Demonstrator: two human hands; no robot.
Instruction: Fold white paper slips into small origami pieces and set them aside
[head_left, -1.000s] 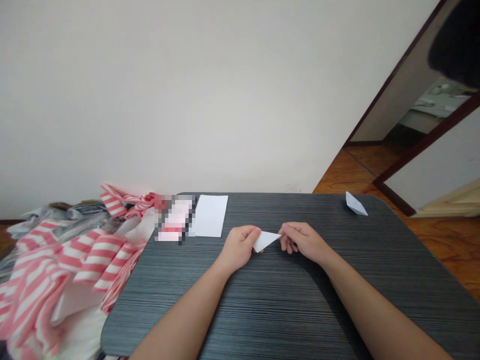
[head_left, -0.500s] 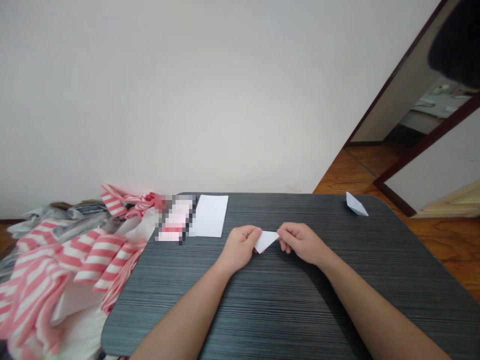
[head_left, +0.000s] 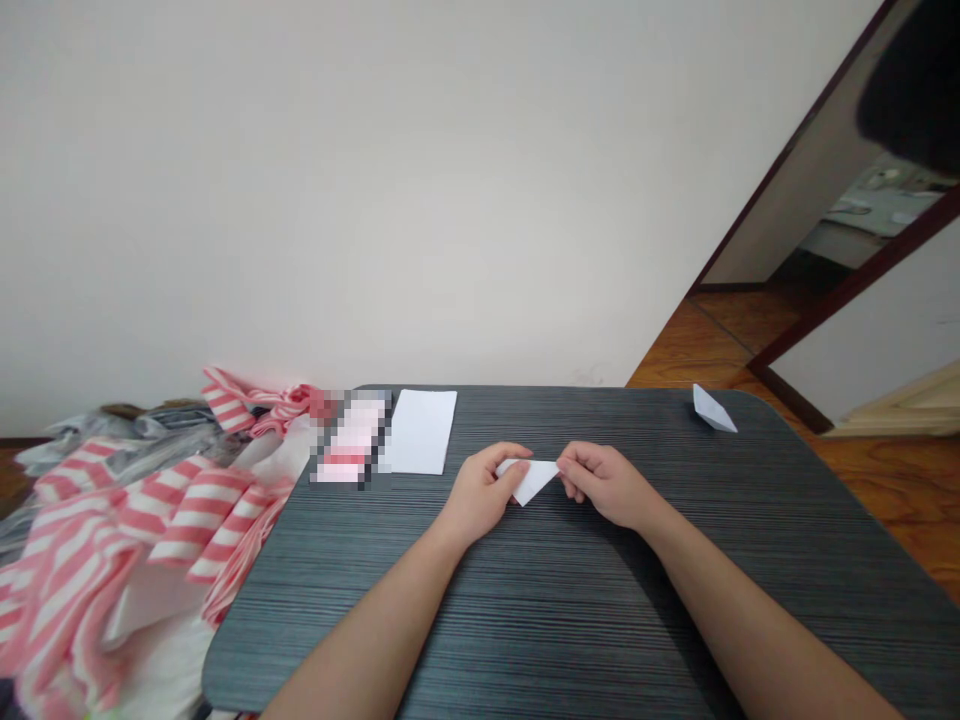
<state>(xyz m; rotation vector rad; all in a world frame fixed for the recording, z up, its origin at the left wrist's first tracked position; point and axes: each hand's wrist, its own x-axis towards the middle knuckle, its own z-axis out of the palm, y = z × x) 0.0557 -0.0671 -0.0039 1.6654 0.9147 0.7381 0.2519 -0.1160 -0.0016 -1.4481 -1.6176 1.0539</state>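
Observation:
A small piece of folded white paper [head_left: 537, 479], triangular in outline with one corner pointing down, is held between both hands above the table. My left hand [head_left: 484, 492] grips its left part, thumb on the near face and index finger along the top edge. The other left fingers are hidden behind. My right hand [head_left: 598, 482] pinches the paper's right tip between thumb and index finger, its remaining fingers curled.
A stack of white paper [head_left: 424, 432] lies at the table's back left, beside a blurred-out pinkish item [head_left: 352, 440]. A folded white paper shape [head_left: 713, 409] sits at the back right of the dark table [head_left: 517, 620]. Red-and-white striped cloth [head_left: 112, 530] is heaped to the left.
My left index finger has lifted and stretched along the paper's top edge, showing more of its left end. The right hand keeps its pinch, almost unmoved.

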